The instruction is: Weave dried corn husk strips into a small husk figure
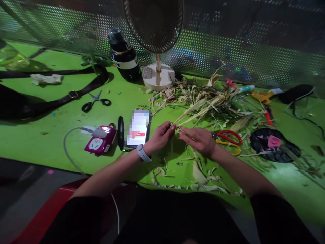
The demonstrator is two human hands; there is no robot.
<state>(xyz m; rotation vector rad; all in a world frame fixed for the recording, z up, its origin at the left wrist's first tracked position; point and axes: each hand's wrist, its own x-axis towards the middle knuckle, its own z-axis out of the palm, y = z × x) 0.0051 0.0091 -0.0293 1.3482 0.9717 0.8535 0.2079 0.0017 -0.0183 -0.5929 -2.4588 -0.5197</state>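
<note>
A: What do the hands hold?
B: The left hand (160, 135) pinches the near end of a pale husk strip (194, 109); the right hand (199, 139) has its fingers narrowed on the same end, just beside the left fingertips.

A: Where does the strip lie, and which way does it point?
B: In front of the fan (157, 40), over the green table (45, 135). Its long axis runs from the hands up and rightward, the free end aimed at the husk pile (215, 101).

A: Likely faults?
B: A dry strip may split or snap if pulled unevenly. The free end could snag in the pile. The red scissors (228, 139), just right of the right hand, could be knocked.
</note>
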